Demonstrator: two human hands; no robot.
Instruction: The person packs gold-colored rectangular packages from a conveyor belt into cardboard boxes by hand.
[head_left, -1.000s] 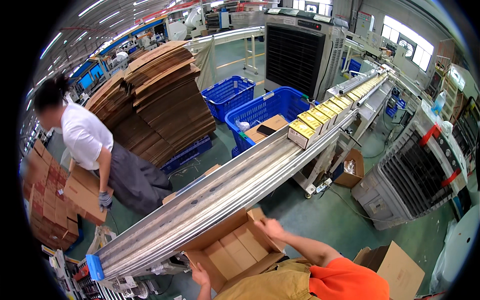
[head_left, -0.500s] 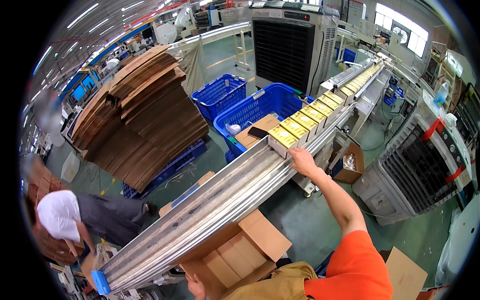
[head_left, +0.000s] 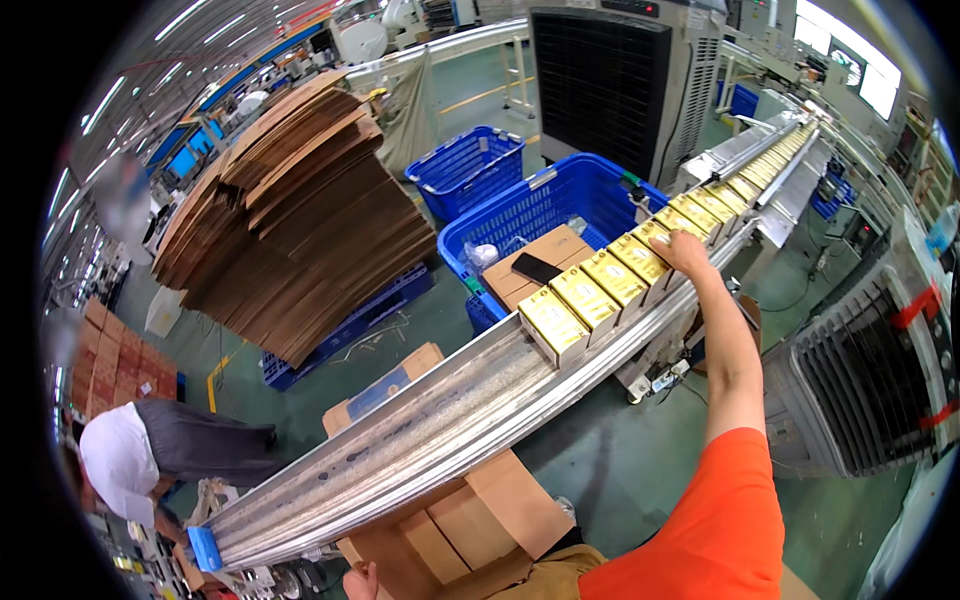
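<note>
A row of small yellow-topped white boxes (head_left: 585, 300) stands along a metal conveyor channel (head_left: 400, 440). Well up that row, my right hand (head_left: 683, 252) reaches across from the near side, its fingers bent over one yellow-topped box; the thumb is hidden. Below the channel, close to my body, an open cardboard box (head_left: 465, 530) shows a bare bottom and a raised flap on its right. At the lower edge of the view, my left hand (head_left: 362, 582) is closed at the left side of this cardboard box, only partly in view.
Beyond the channel are blue crates (head_left: 590, 190), the nearer holding a carton with a black phone (head_left: 536, 267) on it. A tall stack of flattened cardboard (head_left: 300, 220) stands left. A person (head_left: 170, 450) bends near the blue-capped channel end. An air cooler (head_left: 860, 390) stands right.
The yellow-topped boxes have moved down the channel toward the lower left. My right hand has gone from the front box to farther up the row. My left hand stays by the cardboard box.
</note>
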